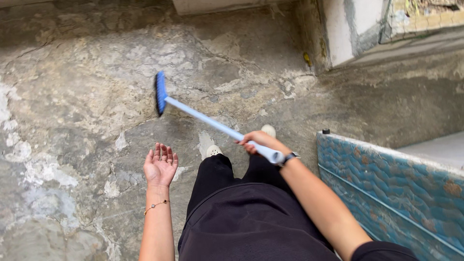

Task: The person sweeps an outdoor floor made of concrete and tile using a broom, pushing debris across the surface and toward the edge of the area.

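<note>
Left hand (161,165) open, palm up; right hand (256,141) clenched.

Outdoor yard: cracked concrete ground (96,96), weathered wall (348,29), old mattress (396,188).

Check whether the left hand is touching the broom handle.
Apart. The head view shows the left hand open, palm up, with bare floor between it and the broom handle, which only the right hand grips.

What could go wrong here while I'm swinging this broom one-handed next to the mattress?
1. Only the right hand grips the broom, near the handle's end; the left hand is open and free, so control may be weak.
2. The floor is cracked and flaking; the bristles or your shoes could catch.
3. The mattress stands close on your right and might get hit.
</note>
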